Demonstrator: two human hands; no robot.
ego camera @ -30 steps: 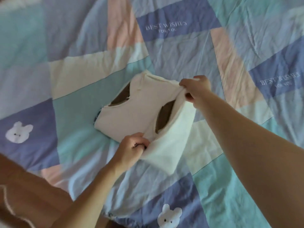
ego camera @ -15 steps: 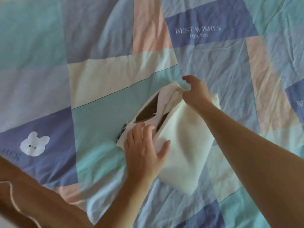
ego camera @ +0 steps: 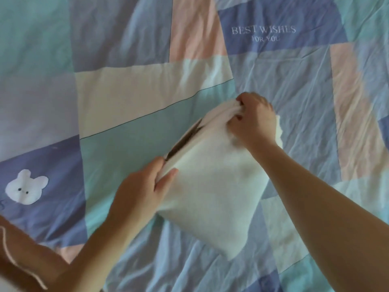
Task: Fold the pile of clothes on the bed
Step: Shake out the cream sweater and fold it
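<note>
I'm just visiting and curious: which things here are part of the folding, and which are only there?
Part of the folding:
white garment, half folded
left hand, gripping its near edge
right hand, pinching its far corner

Only there:
patchwork bedsheet
white bunny motif
"BEST WISHES FOR YOU" lettering

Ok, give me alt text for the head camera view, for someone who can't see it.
Two bare hands fold a white garment on a patchwork bedsheet: the left hand grips its near-left edge, and the right hand pinches the bunched far corner. The sheet carries a white bunny patch and the words "BEST WISHES FOR YOU".
</note>
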